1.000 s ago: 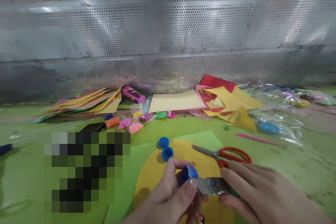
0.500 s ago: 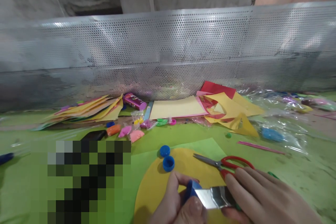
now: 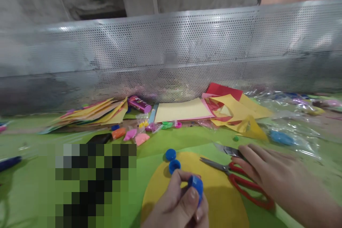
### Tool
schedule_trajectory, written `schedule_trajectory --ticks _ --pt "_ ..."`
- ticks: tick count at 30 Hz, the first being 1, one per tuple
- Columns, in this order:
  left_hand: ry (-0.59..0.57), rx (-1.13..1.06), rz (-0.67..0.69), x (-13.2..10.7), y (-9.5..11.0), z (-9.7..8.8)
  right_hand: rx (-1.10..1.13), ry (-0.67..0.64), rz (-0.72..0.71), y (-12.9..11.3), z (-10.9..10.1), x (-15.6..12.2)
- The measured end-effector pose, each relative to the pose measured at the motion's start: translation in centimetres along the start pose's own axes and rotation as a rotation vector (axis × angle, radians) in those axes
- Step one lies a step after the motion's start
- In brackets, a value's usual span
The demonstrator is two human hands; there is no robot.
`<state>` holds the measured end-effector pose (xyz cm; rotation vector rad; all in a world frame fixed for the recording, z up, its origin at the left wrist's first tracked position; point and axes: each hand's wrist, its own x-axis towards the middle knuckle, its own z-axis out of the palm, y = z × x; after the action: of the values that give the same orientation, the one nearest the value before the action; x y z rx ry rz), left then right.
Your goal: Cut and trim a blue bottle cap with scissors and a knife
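My left hand [image 3: 177, 205] is closed round a blue bottle cap [image 3: 196, 185], pinched between thumb and fingers above a yellow paper circle [image 3: 221, 203]. My right hand [image 3: 278, 180] reaches out to the right of it, its fingers closed on a utility knife [image 3: 227, 149] whose silver blade sticks out past the fingertips, low over the table. Red-handled scissors [image 3: 248, 187] lie under that hand, partly on the yellow circle. Two more blue caps [image 3: 172, 160] sit at the circle's far left edge.
The yellow circle rests on a green sheet [image 3: 149, 171] on the green table. Clay lumps [image 3: 133, 135], a purple tube [image 3: 139, 104], stacks of coloured paper [image 3: 93, 114] and plastic bags [image 3: 288, 131] line the back, below a perforated metal barrier [image 3: 171, 57]. A blurred patch covers the left foreground.
My right hand has pulled the knife away from the cap and carried it up and right, past the scissors. My left hand still holds the cap.
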<state>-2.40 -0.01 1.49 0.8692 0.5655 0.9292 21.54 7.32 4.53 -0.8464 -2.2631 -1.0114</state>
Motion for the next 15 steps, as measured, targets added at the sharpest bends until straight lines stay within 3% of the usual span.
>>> schedule_trajectory --ticks 5,9,15 --pt "-0.035 -0.067 0.036 0.8 0.4 -0.3 0.122 0.037 -0.064 -1.8 -0.9 0.3" --pt "0.000 -0.035 -0.039 0.6 0.3 0.0 0.233 0.080 -0.135 -3.1 -1.8 0.4" --pt "-0.015 0.037 -0.034 0.3 0.6 0.6 0.304 -0.002 -0.135 -3.3 -2.1 0.6"
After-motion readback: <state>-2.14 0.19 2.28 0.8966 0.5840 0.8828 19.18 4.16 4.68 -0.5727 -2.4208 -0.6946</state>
